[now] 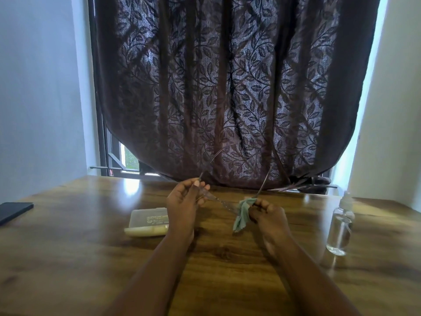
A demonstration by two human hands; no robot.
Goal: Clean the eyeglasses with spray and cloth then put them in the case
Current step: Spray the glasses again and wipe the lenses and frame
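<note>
**Fingers pinch glasses and cloth above the worktop**

Fingers of the left hand are closed on the left end of the glasses, held in the air above the worktop with the thin arms pointing up and away. Fingers of the right hand are clamped on the green cloth, pressing it around the right lens. To wipe well, the left grip should stay on the frame edge rather than the lens, while the cloth rubs lightly on both faces; the frame looks thin and could bend under a hard squeeze.

Going left to right: a dark phone lies at the left edge, the closed case sits just left of the left wrist, and the spray bottle stands upright, well right of the right hand. Bare wood lies in front of the hands. A wide right elbow could tip the bottle.
</note>
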